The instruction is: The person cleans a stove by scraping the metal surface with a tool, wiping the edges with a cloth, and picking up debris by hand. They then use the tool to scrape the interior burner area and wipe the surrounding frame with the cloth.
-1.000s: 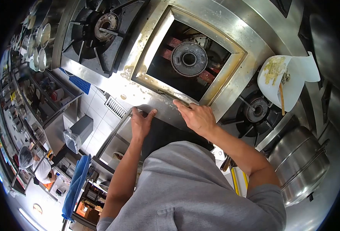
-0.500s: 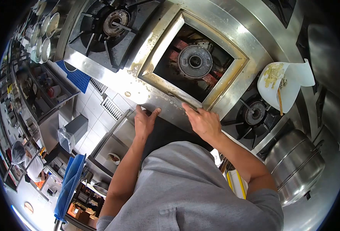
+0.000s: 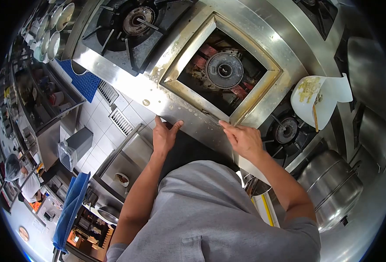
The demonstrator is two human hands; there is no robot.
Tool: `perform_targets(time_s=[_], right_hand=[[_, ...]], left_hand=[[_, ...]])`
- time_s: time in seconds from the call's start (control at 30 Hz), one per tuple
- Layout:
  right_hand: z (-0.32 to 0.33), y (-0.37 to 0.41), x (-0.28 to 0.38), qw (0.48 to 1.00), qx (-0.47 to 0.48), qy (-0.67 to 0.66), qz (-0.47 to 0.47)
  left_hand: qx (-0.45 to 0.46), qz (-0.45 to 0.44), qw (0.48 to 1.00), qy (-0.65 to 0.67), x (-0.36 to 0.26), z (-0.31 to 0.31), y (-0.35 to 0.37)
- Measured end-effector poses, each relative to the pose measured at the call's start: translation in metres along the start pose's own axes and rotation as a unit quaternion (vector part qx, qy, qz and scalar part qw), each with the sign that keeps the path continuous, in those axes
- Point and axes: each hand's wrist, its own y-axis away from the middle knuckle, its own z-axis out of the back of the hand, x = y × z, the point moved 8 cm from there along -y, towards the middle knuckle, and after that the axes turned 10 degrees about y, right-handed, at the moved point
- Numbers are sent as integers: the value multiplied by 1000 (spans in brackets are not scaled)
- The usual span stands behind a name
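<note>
My right hand (image 3: 245, 140) is closed around a thin metal scraper-like tool (image 3: 211, 116), its index finger stretched along it. Most of the tool's handle is hidden in the palm. Its tip lies against the steel stovetop (image 3: 188, 122), beside the near edge of the square burner frame (image 3: 193, 100). Brown, greasy spots mark the steel there. At the stove's front edge rests my left hand (image 3: 163, 137), thumb and forefinger apart, holding nothing. Within the frame sits a round burner (image 3: 225, 70) in a dark, dirty recess.
Burners with grates stand at left (image 3: 139, 22) and right (image 3: 285, 129). A stained white cut-open container (image 3: 308, 100) holding a wooden stick sits at right, above a large steel pot (image 3: 332, 187). A grey bin (image 3: 77, 146) is on the tiled floor; a person (image 3: 29, 183) stands far left.
My right hand and the metal tool have slid right along the burner frame's near edge. My left hand stays at the stove edge. The view has shifted slightly.
</note>
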Motion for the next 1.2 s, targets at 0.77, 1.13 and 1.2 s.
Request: perform_targets(time_s=[0.77,1.13,1.2], right_hand=[[-6,-50,28,998,-47,-24,30],[1,-47,38,995,-89,-39,29],[-2,-57,43,995,-92,-28,29]], left_hand=[[-16,2,1000,-18,-2,0,-1],[-7,-7,1000,-3,-1,-3,-2],[-16,-7,1000,-19,5,-2,-4]])
